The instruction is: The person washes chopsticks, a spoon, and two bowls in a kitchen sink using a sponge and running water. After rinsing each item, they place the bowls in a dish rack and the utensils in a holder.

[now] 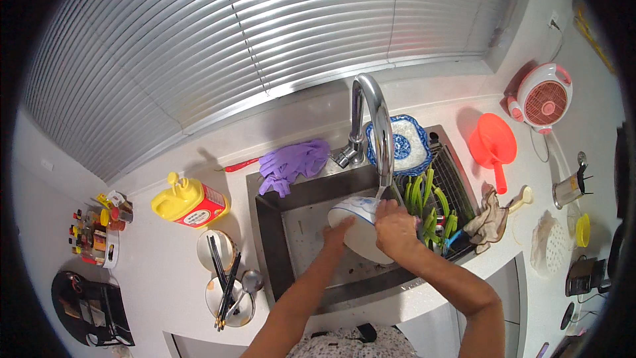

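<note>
Over the sink basin (308,238), a large white bowl with a blue-patterned rim (365,241) is tilted on its side beneath the chrome faucet (380,124). Water runs from the spout onto the bowl's upper side. My right hand (396,226) grips the bowl by its upper right edge. Inside the bowl's mouth, my left hand (340,232) holds it from the left, its fingers partly hidden. Whether a cloth is in either hand cannot be seen.
Left of the sink stand a yellow detergent jug (191,201) and bowls (216,251) with chopsticks (228,283) and a ladle (252,281). Purple gloves (293,164) drape the rim. Rightward are a blue-white dish (402,146), green vegetables (422,191) on a rack, a rag (488,223) and a red dipper (492,141).
</note>
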Tool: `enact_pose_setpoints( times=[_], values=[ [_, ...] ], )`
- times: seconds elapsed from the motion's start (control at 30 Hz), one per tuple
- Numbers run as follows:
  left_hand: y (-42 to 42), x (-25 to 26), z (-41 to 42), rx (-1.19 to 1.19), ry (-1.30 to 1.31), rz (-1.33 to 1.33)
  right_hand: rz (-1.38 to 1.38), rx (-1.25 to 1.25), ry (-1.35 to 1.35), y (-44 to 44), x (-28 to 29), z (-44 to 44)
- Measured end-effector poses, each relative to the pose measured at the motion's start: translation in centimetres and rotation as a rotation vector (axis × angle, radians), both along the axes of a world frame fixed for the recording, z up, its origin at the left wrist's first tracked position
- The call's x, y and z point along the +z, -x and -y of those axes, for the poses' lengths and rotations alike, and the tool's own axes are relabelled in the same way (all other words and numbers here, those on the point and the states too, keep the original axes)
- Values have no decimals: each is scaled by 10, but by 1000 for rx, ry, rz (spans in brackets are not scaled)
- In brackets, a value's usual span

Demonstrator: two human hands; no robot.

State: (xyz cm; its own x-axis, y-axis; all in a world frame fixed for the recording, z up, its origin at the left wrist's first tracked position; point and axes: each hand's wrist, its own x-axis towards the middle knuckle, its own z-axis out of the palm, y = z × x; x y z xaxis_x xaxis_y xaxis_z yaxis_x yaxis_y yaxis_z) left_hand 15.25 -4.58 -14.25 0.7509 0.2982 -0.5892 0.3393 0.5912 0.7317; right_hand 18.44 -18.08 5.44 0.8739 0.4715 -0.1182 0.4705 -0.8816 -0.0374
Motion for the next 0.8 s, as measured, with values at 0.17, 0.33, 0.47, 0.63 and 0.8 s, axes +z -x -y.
enact_pose_setpoints(
  times=[0.17, 0.33, 0.47, 0.63, 0.8],
  values=[
    [-19, 24, -33, -128, -262, 114, -67, -3, -119, -15, -12, 14],
    [29, 17, -59, -442, -552, -96, -290, -344, -367, -23, -56, 36],
    [72, 42, -19, -276, 160, -110, -397, -568, -734, -5, -117, 46],
    [76, 74, -4, -48, -156, 11, -829, -830, -1483, 42, -175, 23],
    [68, 102, -30, -237, -629, -27, -1103, -930, -1709, 49, -196, 2]
  ],
)
